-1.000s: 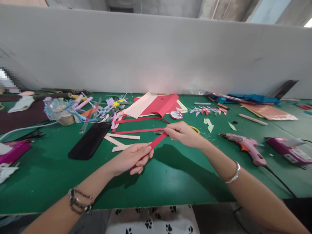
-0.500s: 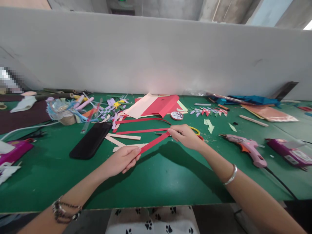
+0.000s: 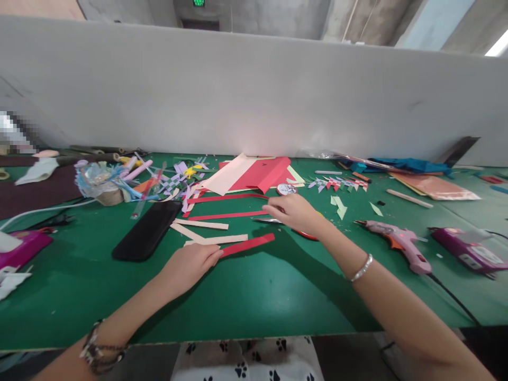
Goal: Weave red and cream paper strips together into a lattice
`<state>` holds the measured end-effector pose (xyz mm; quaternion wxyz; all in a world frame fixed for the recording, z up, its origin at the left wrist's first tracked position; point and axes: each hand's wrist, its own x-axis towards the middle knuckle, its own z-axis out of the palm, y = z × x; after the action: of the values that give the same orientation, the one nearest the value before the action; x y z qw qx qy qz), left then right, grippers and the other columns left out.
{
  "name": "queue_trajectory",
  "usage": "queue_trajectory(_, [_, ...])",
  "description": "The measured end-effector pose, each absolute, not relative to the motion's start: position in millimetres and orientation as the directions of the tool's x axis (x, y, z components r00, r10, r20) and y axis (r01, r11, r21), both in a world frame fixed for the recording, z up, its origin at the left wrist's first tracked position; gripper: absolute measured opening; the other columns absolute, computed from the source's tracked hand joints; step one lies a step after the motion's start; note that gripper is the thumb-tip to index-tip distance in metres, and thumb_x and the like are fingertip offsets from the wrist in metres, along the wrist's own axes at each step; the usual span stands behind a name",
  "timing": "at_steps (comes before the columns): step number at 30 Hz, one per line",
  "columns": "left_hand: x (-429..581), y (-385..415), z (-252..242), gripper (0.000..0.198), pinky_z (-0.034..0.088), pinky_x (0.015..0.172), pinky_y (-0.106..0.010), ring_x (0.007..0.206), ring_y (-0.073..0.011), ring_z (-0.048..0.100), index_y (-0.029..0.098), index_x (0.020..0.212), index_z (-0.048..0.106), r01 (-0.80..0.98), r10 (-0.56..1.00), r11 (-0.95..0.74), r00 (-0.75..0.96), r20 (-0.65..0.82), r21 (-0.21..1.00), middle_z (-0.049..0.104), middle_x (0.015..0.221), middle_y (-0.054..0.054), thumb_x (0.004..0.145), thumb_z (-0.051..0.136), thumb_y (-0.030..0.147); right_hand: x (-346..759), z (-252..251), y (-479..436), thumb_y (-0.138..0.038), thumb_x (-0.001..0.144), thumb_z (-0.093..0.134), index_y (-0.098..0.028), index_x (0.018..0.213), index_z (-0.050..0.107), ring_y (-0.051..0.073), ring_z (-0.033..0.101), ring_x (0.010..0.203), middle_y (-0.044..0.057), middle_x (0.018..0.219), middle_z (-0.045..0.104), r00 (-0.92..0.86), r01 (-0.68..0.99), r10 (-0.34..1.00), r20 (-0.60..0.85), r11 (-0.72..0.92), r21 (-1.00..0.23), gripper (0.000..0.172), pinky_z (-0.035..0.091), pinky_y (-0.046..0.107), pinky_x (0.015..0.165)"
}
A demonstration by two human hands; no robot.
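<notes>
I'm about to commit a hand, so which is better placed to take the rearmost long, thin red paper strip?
Probably the right hand: its fingertips are by the right end of that rearmost strip. The left hand pinches another flat red paper strip nearer the person.

Held red strip [image 3: 250, 245]: smooth, matt paper. Pale strips [image 3: 206, 224]: matt paper. Scissors [image 3: 269, 220]: blades of bright, smooth metal. Glue gun [image 3: 402, 241]: smooth pink plastic. Packet [image 3: 440, 188]: glossy, clear plastic film. Bracelet [image 3: 362, 268]: shiny, silvery metal. Worktop [image 3: 246, 301]: smooth green, with a soft sheen. Partition [image 3: 254, 90]: matt, lightly scuffed.
</notes>
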<state>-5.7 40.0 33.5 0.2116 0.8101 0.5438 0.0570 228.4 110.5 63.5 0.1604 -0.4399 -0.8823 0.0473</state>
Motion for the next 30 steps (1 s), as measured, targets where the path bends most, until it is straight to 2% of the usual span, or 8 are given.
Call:
queue_trajectory(4, [-7, 39, 36, 0.034, 0.024, 0.048, -0.024, 0.062, -0.0213, 0.056, 0.020, 0.065, 0.054, 0.928, 0.917, -0.333, 0.360, -0.171, 0.168, 0.061, 0.066, -0.006, 0.084, 0.027, 0.025, 211, 65, 141, -0.020, 0.084, 0.040, -0.016, 0.088, 0.058, 0.013, 0.054, 0.073, 0.004, 0.084, 0.062, -0.515, 0.846, 0.849, 0.120, 0.526, -0.092, 0.018, 0.034, 0.021, 0.060])
queue_trajectory(9, [-16, 39, 41, 0.036, 0.022, 0.045, -0.024, 0.053, -0.0192, 0.056, 0.018, 0.050, 0.049, 0.938, 0.926, -0.322, 0.340, -0.163, 0.126, 0.058, 0.056, -0.005, 0.081, 0.031, 0.022, 186, 44, 168, -0.020, 0.083, 0.044, -0.015, 0.108, 0.054, 0.022, 0.059, 0.088, 0.013, 0.110, 0.057, -0.445, 0.893, 0.891, 0.084, 0.449, -0.033, 0.028, 0.041, 0.027, 0.065])
queue_trajectory(12, [-19, 41, 45, 0.035, 0.022, 0.044, -0.024, 0.054, -0.0197, 0.058, 0.018, 0.050, 0.049, 0.957, 0.943, -0.278, 0.288, -0.166, 0.085, 0.059, 0.055, -0.005, 0.080, 0.033, 0.022, 176, 34, 175, -0.017, 0.081, 0.045, -0.016, 0.109, 0.054, 0.023, 0.059, 0.089, 0.014, 0.112, 0.056, -0.409, 0.912, 0.910, 0.069, 0.410, -0.006, 0.029, 0.043, 0.028, 0.065])
queue_trajectory(16, [-15, 43, 48, 0.027, 0.025, 0.044, -0.022, 0.065, -0.0223, 0.061, 0.017, 0.069, 0.057, 0.973, 0.972, -0.210, 0.197, -0.132, -0.097, 0.063, 0.067, -0.007, 0.084, 0.036, 0.024, 171, 37, 175, -0.009, 0.080, 0.041, -0.015, 0.092, 0.061, 0.024, 0.061, 0.086, 0.014, 0.097, 0.063, -0.398, 0.917, 0.914, 0.071, 0.398, 0.023, 0.024, 0.043, 0.028, 0.064])
queue_trajectory(21, [-12, 46, 45, 0.023, 0.036, 0.048, -0.026, 0.078, -0.0246, 0.060, 0.012, 0.087, 0.058, 0.951, 0.946, -0.215, 0.260, 0.195, -0.222, 0.060, 0.086, -0.012, 0.084, 0.038, 0.024, 180, 64, 160, -0.010, 0.082, 0.036, -0.019, 0.100, 0.058, 0.022, 0.061, 0.082, 0.010, 0.095, 0.065, -0.394, 0.918, 0.905, 0.163, 0.396, 0.023, 0.030, 0.039, 0.025, 0.059])
queue_trajectory(24, [-11, 51, 45, 0.025, 0.043, 0.059, -0.030, 0.082, -0.0255, 0.057, 0.012, 0.096, 0.055, 0.934, 0.812, -0.320, 0.358, 0.462, -0.162, 0.058, 0.091, -0.013, 0.083, 0.042, 0.029, 193, 77, 142, -0.014, 0.084, 0.032, -0.023, 0.108, 0.055, 0.019, 0.059, 0.086, 0.006, 0.104, 0.063, -0.411, 0.905, 0.879, 0.241, 0.425, -0.005, 0.034, 0.038, 0.024, 0.059])
queue_trajectory(27, [-3, 59, 53, 0.030, 0.041, 0.082, -0.036, 0.099, -0.0267, 0.050, 0.013, 0.106, 0.049, 0.893, 0.635, -0.449, 0.337, 0.696, -0.023, 0.053, 0.104, -0.014, 0.082, 0.044, 0.032, 205, 78, 122, -0.014, 0.082, 0.035, -0.019, 0.098, 0.061, 0.016, 0.058, 0.072, 0.006, 0.091, 0.067, -0.434, 0.837, 0.794, 0.426, 0.530, -0.135, 0.031, 0.037, 0.024, 0.059])
queue_trajectory(30, [11, 66, 63, 0.044, 0.031, 0.093, -0.042, 0.110, -0.0287, 0.042, 0.013, 0.114, 0.044, 0.809, 0.653, -0.551, 0.264, 0.710, 0.206, 0.048, 0.116, -0.015, 0.079, 0.048, 0.039, 212, 73, 105, -0.014, 0.079, 0.040, -0.016, 0.086, 0.064, 0.012, 0.054, 0.059, 0.005, 0.077, 0.067, -0.377, 0.720, 0.713, 0.591, 0.627, -0.298, 0.026, 0.039, 0.022, 0.058])
